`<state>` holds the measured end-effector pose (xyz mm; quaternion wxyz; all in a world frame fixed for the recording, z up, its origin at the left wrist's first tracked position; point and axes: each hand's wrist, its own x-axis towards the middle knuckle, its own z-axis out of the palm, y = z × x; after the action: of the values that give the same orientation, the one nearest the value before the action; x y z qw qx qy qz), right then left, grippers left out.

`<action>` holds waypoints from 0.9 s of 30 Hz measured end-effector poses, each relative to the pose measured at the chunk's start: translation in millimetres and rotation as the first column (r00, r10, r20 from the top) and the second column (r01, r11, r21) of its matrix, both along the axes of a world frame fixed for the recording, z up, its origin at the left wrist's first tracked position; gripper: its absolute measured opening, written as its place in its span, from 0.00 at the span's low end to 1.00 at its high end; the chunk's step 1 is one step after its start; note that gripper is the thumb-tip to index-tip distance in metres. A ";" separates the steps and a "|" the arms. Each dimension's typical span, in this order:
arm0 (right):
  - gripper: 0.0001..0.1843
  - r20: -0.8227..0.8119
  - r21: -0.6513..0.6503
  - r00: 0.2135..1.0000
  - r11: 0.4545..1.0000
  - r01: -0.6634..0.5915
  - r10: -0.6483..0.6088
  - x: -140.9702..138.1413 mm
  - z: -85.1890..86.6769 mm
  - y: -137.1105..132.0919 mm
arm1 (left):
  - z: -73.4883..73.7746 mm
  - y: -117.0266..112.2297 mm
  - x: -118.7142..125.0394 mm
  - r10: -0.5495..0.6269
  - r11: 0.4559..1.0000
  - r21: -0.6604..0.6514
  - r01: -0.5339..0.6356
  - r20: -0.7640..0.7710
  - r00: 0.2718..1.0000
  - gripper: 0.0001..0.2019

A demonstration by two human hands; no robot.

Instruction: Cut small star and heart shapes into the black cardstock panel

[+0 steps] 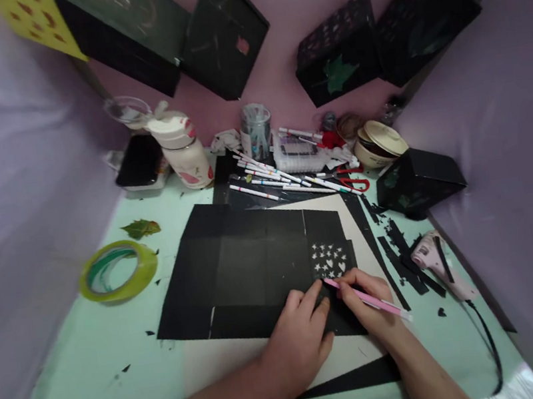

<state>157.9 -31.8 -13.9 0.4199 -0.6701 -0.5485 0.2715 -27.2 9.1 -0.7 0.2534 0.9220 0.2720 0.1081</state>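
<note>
1. The black card lies flat on a pale sheet on the bench; small stars and hearts are cut out of its right-hand panel
2. The left hand is spread open, with its fingertips pressed on the card just beside the tool tip; this pressure is best kept close, so that the card cannot creep
3. The right hand is closed round a pink tool, seemingly a craft knife, whose tip is set just below the cut-outs
4. Short, light strokes are advised, drawn away from the left fingertips
5. At corners the card, not the wrist, is better turned
</note>
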 end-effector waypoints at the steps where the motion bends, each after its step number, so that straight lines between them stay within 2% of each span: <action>1: 0.11 0.007 0.012 1.000 1.000 0.007 -0.007 0.0 -1.1 -0.2 | 0.3 -0.3 -0.3 0.003 1.000 -0.002 -0.003 -0.001 1.000 0.23; 7: 0.12 0.036 0.012 0.999 1.000 0.000 -0.001 -0.2 -4.1 0.0 | 2.1 -1.4 -2.4 0.030 0.999 -0.044 -0.031 -0.004 1.000 0.23; 17: 0.13 0.043 0.029 0.999 1.000 -0.008 0.007 -2.7 -1.5 1.7 | 2.2 -3.6 -4.5 0.038 0.999 -0.032 -0.038 0.014 0.999 0.24; 24: 0.13 0.001 0.042 0.999 0.998 0.043 -0.043 -4.8 2.3 3.6 | -1.0 -4.3 -3.7 0.051 0.998 -0.048 -0.050 0.025 0.998 0.23; 27: 0.15 -0.038 0.049 0.997 0.996 0.072 -0.070 -2.9 2.1 3.5 | 4.8 -6.0 -5.2 0.043 0.997 -0.067 -0.041 0.029 0.999 0.23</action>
<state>155.0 -28.3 -11.8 0.4561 -0.6734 -0.5231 0.2547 -32.3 3.1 4.1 0.2857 0.9054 0.2910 0.1186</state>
